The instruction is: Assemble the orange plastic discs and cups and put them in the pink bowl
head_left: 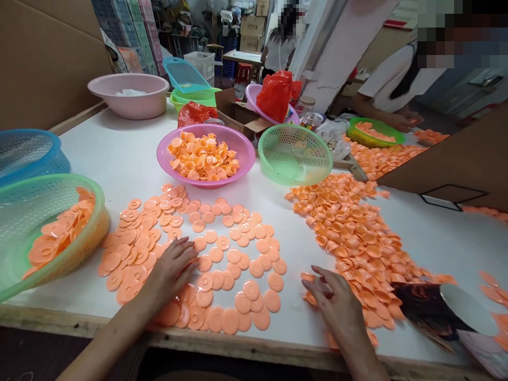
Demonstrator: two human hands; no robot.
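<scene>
Small orange plastic saucers (223, 242) lie spread over the white table in front of me, thickest on the left. My left hand (174, 264) rests over them with its fingers stretched out, palm down. To the right is a long heap of small orange plastic cups (353, 227). Beside the heap's left edge, my right hand (335, 299) is closed with its fingertips on a small orange cup (307, 277). Another orange piece shows just below, partly hidden by the fingers. A pink basin (246, 153) beyond the saucers holds many more cups.
A green basket (95, 196) with orange pieces stands at left, near a blue basket (59, 153). Another green basket (296, 151) sits beside the pink basin. A dark printed packet (420, 307) lies at right. A co-worker (387, 79) handles orange pieces across the table.
</scene>
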